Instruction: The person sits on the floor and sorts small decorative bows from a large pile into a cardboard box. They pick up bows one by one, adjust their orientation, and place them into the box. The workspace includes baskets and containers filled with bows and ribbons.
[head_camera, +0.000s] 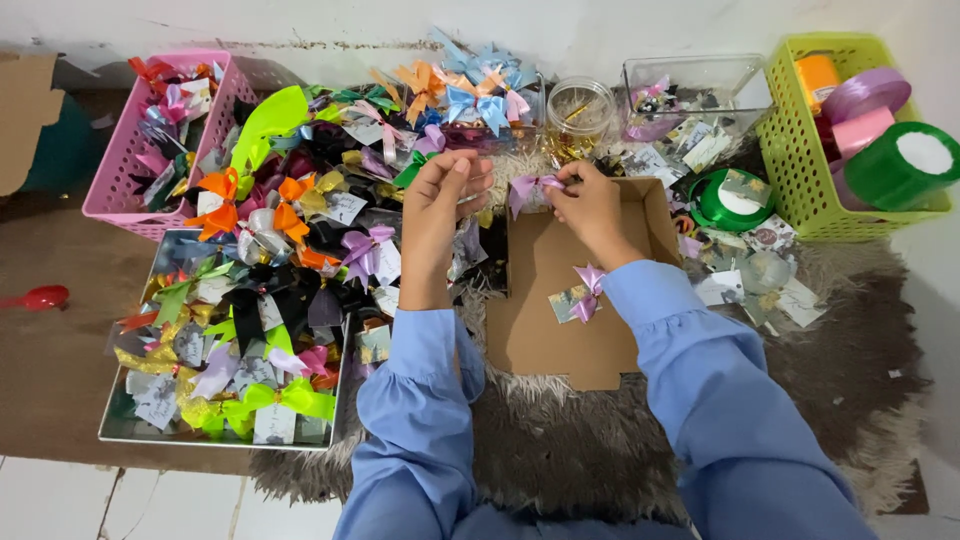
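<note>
The right hand (590, 205) pinches a small lilac satin ribbon bow (527, 188) over the flat brown cardboard piece (545, 300). Just left of it, the left hand (440, 195) hovers with fingers curled, holding nothing visible. A finished lilac bow on a printed tag (580, 297) lies below the right wrist.

I see a small purple bow (530, 188) made of shiny ribbon. It is held up just above the far edge of a flat brown cardboard tray (550, 330). My right hand (590, 210) pinches it at one side with the fingertips. Its loops stick out to the left, and they look a bit floppy. My left hand (440, 205) is near it, with fingers bent, but not touching it. A second purple bow (588, 290) lies on the tray, close to my right wrist. It sits on a little printed card (563, 303). This bow is flat and tilted, with its tails pointing down.
</note>
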